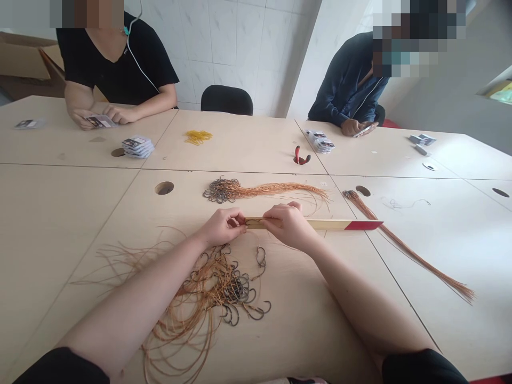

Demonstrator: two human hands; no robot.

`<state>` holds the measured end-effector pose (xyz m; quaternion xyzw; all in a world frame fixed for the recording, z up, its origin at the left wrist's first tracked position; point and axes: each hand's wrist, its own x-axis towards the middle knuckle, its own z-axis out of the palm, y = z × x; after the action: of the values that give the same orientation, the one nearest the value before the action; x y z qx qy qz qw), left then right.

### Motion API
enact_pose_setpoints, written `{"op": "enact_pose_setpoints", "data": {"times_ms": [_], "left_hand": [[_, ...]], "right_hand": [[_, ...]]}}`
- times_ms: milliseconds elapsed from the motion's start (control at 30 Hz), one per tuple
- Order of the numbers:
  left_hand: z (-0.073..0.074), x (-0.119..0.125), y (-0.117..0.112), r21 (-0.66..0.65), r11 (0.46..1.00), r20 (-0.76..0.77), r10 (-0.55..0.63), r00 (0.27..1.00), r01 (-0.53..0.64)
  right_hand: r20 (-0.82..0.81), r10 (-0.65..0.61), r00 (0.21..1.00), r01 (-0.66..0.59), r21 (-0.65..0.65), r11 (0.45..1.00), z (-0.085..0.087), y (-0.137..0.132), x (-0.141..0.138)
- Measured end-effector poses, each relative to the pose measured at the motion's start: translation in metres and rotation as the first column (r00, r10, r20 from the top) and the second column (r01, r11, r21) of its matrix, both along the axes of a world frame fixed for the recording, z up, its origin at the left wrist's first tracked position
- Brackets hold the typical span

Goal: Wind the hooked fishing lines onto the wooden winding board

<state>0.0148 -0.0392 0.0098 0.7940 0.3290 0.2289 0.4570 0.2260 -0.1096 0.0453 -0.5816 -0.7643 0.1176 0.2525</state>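
Two hands, one stick, basically: your left hand (pixel 222 226) is pinched shut on the end of a flat wooden slat (pixel 316 224) with a red-painted tip (pixel 363 225), and your right hand (pixel 286 226) is clenched over it just beside the left. Both grips look firm, but your fingers hide what's under them, so I can't tell if any line is caught in there. Right below, a loose tangle of dark fishing hooks (pixel 224 288) with orange-brown lines sprawls across the pale table (pixel 60 213), partly under your left forearm. Another hook bundle (pixel 226 190) sits just past the slat, and a long hank of orange-brown line (pixel 404 245) runs diagonally off to your right. Farther out you've got yellow rubber bands (pixel 198 137), red-handled pliers (pixel 302 156) and stacks of card packets (pixel 138 146). The co-worker in black (pixel 116 64) has hands on packets, and the one in a navy jacket (pixel 346 85) holds something flat.
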Motion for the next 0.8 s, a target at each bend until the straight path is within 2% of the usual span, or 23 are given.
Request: {"op": "enact_pose_setpoints", "data": {"times_ms": [133, 233, 333, 433, 533, 600, 800], "left_hand": [[0.001, 0.000, 0.000, 0.169, 0.986, -0.009, -0.004, 1.000, 0.005], [0.000, -0.001, 0.003, 0.331, 0.944, -0.016, 0.007, 1.000, -0.001], [-0.002, -0.001, 0.007, 0.534, 0.845, -0.017, 0.009, 1.000, 0.001], [-0.004, -0.002, 0.009, 0.673, 0.739, 0.037, -0.005, 0.999, -0.021], [-0.005, -0.001, 0.009, 0.752, 0.655, 0.104, -0.011, 0.995, -0.071], [-0.005, -0.001, 0.008, 0.780, 0.620, 0.119, -0.013, 0.993, -0.085], [-0.005, 0.000, 0.008, 0.791, 0.605, 0.124, -0.016, 0.992, -0.089]], "right_hand": [[0.054, -0.011, 0.998, 0.004, 0.138, 0.990, -0.008, 0.001, -0.003], [0.149, -0.020, 0.989, -0.024, 0.289, 0.957, -0.017, 0.002, -0.005], [0.232, -0.024, 0.972, -0.078, 0.422, 0.903, -0.024, 0.004, -0.004], [0.270, -0.042, 0.962, -0.107, 0.514, 0.851, -0.027, 0.005, -0.003], [0.280, -0.075, 0.957, -0.103, 0.572, 0.814, -0.029, 0.004, -0.003], [0.282, -0.092, 0.955, -0.100, 0.597, 0.796, -0.030, 0.004, -0.004], [0.285, -0.100, 0.953, -0.102, 0.615, 0.782, -0.030, 0.004, -0.004]]}}
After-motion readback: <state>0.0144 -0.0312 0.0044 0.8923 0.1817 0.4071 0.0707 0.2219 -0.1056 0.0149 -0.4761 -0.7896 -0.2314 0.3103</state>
